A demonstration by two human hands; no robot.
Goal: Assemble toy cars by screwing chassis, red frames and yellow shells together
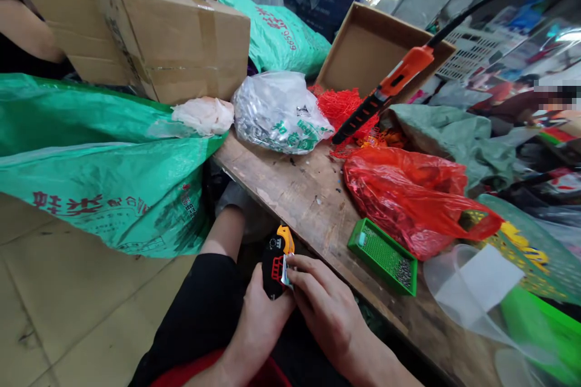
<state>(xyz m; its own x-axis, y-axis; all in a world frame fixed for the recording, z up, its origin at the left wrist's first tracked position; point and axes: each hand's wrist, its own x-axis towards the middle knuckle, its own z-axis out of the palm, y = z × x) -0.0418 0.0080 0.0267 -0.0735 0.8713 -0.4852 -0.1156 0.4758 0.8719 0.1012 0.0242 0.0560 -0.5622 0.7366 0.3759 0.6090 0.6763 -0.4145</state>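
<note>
My left hand (262,320) is wrapped round a small black plastic toy part (270,254) with a yellow-orange piece (285,238) at its top and a red ladder-like piece (276,268) on its side. The fingers of my right hand (327,308) pinch a thin shiny silvery piece (285,271) against the toy's side. What kind of piece it is I cannot make out. Both hands are above my lap, beside the table's near edge. A green tray (370,257) with small metal screws (403,271) stands on the table, to the right of my hands.
An orange-and-black electric screwdriver (385,91) hangs tilted over the wooden table (290,184). A red plastic bag (403,193), a white bag (279,112) and a clear tub (447,290) lie there too. A green sack (113,187) and a cardboard box (190,42) are left. Another person's arm (29,30) shows top left.
</note>
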